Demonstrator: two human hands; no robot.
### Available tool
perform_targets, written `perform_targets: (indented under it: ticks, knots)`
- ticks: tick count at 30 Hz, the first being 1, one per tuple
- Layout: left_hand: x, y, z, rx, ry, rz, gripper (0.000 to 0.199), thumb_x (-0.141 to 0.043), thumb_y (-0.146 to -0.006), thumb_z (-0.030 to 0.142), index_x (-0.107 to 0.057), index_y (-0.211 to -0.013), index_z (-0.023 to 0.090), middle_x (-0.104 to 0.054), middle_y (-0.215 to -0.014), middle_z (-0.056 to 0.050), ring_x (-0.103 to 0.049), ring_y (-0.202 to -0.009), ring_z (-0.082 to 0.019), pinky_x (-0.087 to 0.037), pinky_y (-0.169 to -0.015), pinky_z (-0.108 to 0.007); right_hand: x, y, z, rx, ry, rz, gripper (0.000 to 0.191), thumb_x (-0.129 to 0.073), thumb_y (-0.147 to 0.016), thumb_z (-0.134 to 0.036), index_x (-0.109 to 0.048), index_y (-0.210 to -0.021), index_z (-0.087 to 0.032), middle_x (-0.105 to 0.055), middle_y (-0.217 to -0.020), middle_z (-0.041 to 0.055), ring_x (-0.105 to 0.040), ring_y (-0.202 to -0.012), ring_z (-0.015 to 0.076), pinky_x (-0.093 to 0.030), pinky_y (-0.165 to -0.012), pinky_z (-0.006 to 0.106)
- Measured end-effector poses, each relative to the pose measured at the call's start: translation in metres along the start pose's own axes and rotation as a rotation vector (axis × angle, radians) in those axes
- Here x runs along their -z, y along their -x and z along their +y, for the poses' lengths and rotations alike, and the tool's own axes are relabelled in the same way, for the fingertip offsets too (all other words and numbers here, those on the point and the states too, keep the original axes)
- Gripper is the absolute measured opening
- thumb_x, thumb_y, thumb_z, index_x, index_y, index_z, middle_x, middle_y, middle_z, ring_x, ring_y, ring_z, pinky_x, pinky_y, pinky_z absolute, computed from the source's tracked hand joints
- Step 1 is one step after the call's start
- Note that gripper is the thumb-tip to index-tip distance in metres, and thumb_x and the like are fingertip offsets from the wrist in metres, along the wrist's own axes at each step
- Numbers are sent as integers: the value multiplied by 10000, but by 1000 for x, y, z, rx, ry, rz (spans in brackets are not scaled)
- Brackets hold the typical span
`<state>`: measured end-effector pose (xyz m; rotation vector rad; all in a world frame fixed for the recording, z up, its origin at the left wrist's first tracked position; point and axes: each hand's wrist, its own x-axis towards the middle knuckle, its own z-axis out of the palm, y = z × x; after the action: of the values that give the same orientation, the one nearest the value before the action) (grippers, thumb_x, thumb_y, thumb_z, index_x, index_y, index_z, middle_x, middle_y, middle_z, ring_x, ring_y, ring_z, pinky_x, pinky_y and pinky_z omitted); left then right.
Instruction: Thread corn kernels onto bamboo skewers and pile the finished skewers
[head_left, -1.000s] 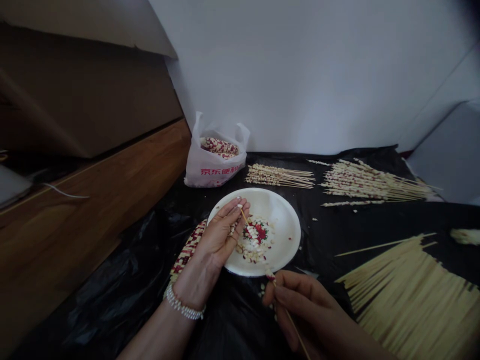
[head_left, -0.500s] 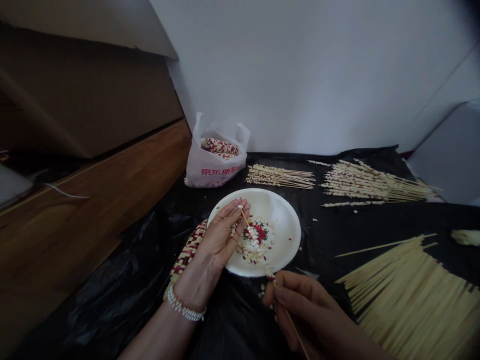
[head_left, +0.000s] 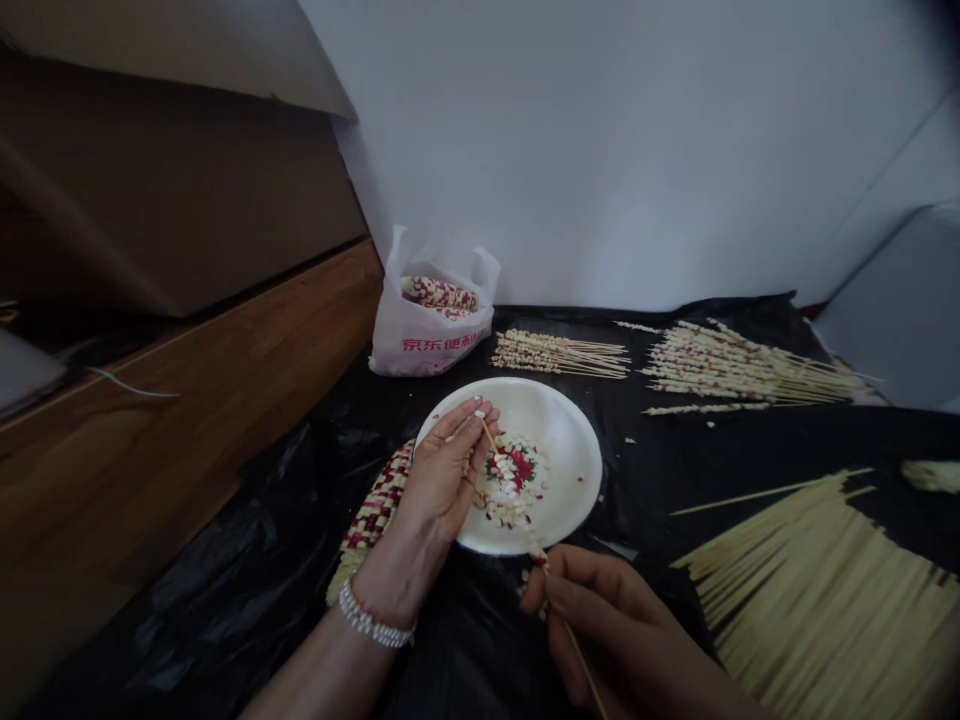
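Skewer [head_left: 537,552] held over the near part of the white bowl [head_left: 571,430], its long axis slanting from lower right to upper left, tip pointing away from you and leftward. Your right hand [head_left: 589,610] pinches the shaft between thumb and fingers; your left hand [head_left: 450,465] closes thumb and fingertips on a pale kernel [head_left: 480,414] at the tip. Beneath lies black plastic sheeting [head_left: 465,640] — wrinkled, glossy at left — bearing the bowl, a patterned cob [head_left: 379,500] and bare sticks [head_left: 825,590]. A pale wall [head_left: 600,150] rises behind; wooden boarding [head_left: 300,345] borders your left.
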<state>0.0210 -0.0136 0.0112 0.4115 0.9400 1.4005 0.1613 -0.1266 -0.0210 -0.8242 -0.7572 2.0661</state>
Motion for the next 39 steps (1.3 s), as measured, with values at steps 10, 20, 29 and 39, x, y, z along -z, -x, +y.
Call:
perform_targets:
  ticks: [10,20,29,39]
  knots:
    - [0,1,-1,-21,-49,-33,211,-642,-761,-5,-707,-919,118,-741,-951,-87,-702,-831,-118,-545,-816,-179,0,0,-2,29,36,35,300,-650,-839,-466,-662,-792,-171,-541,-396,-58,-329,-328,46,-137,-368,194]
    - [-3,-2,12,337,235,-73,241,-520,-904,186,-626,-1088,73,-686,-1103,-170,-677,-995,-207,-574,-814,-285,-4,2,-11,-24,51,37,325,-675,-799,-501,-655,-779,-177,-469,-391,-81,-285,-305,45,-99,-321,184]
    - [-7,2,14,329,271,-30,249,-575,-873,143,-633,-1110,92,-729,-934,-95,-708,-869,-164,-587,-750,-224,2,0,-6,8,-43,31,263,-638,-860,-402,-667,-783,-152,-451,-397,-82,-270,-342,41,-125,-367,200]
    - [-4,2,15,347,201,-45,281,-605,-853,157,-635,-1128,107,-725,-949,-109,-714,-785,-152,-582,-638,-189,3,0,-8,34,-14,22,272,-598,-876,-407,-664,-791,-157,-412,-388,-91,-228,-334,54,-108,-356,215]
